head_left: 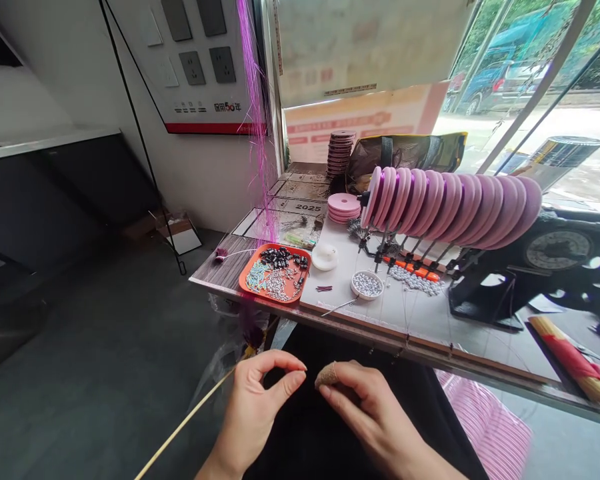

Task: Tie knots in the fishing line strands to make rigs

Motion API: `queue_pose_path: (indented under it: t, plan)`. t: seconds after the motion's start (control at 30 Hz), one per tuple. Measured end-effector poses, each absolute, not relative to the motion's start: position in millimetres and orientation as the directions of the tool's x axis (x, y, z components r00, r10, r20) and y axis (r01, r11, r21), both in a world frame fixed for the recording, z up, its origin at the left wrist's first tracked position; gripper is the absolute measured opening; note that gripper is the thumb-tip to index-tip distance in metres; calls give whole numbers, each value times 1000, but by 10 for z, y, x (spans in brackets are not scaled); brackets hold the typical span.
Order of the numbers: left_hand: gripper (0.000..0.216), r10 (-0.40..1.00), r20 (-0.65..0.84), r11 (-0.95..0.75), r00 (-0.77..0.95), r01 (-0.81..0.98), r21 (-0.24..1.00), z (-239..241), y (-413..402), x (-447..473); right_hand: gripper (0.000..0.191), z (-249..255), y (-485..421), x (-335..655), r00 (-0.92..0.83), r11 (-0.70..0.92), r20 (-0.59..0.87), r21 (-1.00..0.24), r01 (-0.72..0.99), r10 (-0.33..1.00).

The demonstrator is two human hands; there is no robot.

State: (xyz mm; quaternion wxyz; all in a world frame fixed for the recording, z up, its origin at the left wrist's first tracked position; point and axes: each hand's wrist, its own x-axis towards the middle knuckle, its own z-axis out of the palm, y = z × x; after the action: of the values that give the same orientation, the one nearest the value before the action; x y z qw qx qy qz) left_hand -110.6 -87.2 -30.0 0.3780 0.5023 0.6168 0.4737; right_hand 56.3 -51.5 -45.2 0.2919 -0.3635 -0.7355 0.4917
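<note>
My left hand (257,400) hovers over my dark lap with thumb and forefinger curled toward each other in a pinch; what lies between them is too thin to see. My right hand (367,407) sits close beside it, fingers bent, its forefinger tip wrapped in tan tape (326,375). The two hands' fingertips are a few centimetres apart. A thin pale stick (185,421) runs from under my left hand down to the lower left.
Just beyond my hands, the table (420,320) carries an orange tray (275,273) of small parts, a small white bowl of beads (367,285), a row of pink spools (450,203) on a rack, and stacked pink discs (343,207). Purple strands (257,120) hang at left.
</note>
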Motion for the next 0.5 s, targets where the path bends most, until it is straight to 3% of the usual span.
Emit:
queue_pose_path:
  t: [0.27, 0.5]
  plan:
    - [11, 987, 69, -4, -147, 401, 916, -266, -864, -1018, 20, -437, -508, 566, -520, 254, 147, -957, 141, 842]
    - [11, 982, 93, -25, -164, 376, 926, -313, -875, -931, 18, -475, -521, 533, -382, 174, 160, -985, 3, 910]
